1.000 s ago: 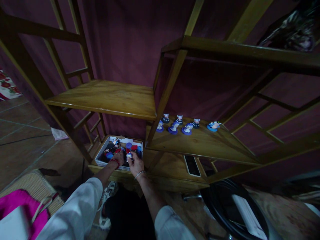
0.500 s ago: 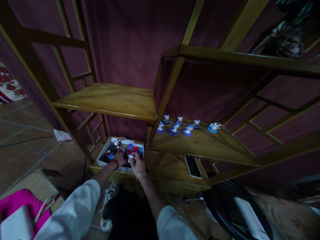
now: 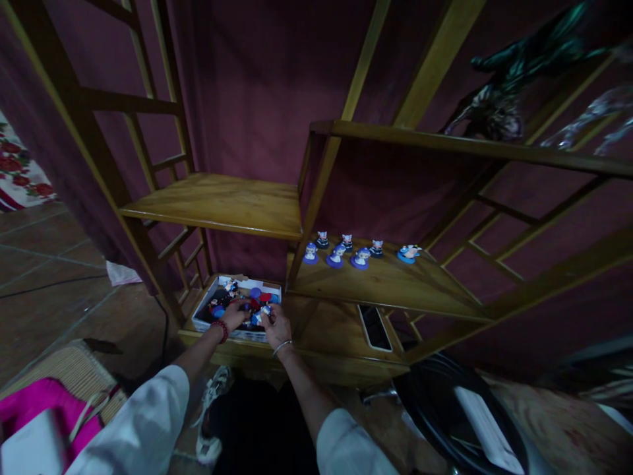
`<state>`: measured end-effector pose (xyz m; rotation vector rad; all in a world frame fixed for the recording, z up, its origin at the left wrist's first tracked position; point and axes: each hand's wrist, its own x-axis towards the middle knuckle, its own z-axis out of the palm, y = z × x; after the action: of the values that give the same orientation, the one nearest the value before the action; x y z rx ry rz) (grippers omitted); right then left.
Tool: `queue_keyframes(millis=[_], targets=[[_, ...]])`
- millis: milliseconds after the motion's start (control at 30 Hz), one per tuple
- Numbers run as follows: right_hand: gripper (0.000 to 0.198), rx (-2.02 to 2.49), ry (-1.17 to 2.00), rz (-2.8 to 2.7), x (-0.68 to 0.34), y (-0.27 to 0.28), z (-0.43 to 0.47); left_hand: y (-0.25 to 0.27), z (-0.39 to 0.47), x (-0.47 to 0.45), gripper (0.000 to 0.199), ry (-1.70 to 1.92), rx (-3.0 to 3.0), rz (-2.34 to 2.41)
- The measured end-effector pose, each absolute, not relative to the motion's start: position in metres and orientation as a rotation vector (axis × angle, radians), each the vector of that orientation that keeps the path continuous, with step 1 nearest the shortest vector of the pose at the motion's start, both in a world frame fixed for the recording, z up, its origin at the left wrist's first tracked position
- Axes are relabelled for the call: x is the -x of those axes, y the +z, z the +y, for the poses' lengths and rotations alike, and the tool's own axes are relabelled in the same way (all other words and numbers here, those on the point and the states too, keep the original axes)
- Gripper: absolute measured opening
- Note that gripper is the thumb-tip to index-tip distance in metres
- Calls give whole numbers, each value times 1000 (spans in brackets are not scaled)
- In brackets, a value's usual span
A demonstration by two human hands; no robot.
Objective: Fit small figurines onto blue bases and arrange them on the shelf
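Note:
A white box (image 3: 200,318) of small toy figurines and coloured round bases stands at the lower left of the wooden shelf unit. Inside it, my left hand (image 3: 233,316), with a red bead bracelet, bends its fingers over the pieces; what they close on is hidden. My right hand (image 3: 278,328), wearing a silver bangle, pinches a blue-and-white figurine (image 3: 265,313) over the box's right half. The two hands are close together. Among the loose pieces show a purple disc (image 3: 255,292) and a red disc (image 3: 266,297).
Several figurines on purple or black bases, such as a purple-based figurine (image 3: 361,258), stand on the middle shelf (image 3: 395,284). A figurine on a blue base (image 3: 408,254) is at their right. A phone-like slab (image 3: 374,328) lies below. A black cable coil (image 3: 425,402) is at right.
The view has shifted, showing more of the right upper shelf. Both hands stay in the box; the figurine in my right hand has turned and tilted slightly.

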<state>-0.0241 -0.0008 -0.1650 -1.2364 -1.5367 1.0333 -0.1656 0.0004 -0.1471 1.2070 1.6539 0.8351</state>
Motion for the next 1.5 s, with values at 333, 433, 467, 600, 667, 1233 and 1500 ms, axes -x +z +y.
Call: queue_keyframes(millis=[333,433,467,600,667,1233,1500], targets=[[23,1211,969,-1551,18,-149,-16,-125,-35,153,42,1165,-831,1155],[23,1235,890,-1593,15,-142,-22,-119,-44,151,43,1210,-720,1052],[23,1238,875,-1601,14,-139,-25,-117,-46,151,43,1214,-710,1048],[24,1233,826,-1617,10,-125,-34,-110,-56,147,45,1225,-667,1001],[24,1234,799,-1617,9,-119,-38,-106,-61,146,47,1230,-642,954],[23,1069,888,-1441,-11,-87,-62,-71,-99,120,47,1260,-750,726],[23,964,998,-1375,-23,-65,-74,-60,-110,105,40,1302,-758,669]])
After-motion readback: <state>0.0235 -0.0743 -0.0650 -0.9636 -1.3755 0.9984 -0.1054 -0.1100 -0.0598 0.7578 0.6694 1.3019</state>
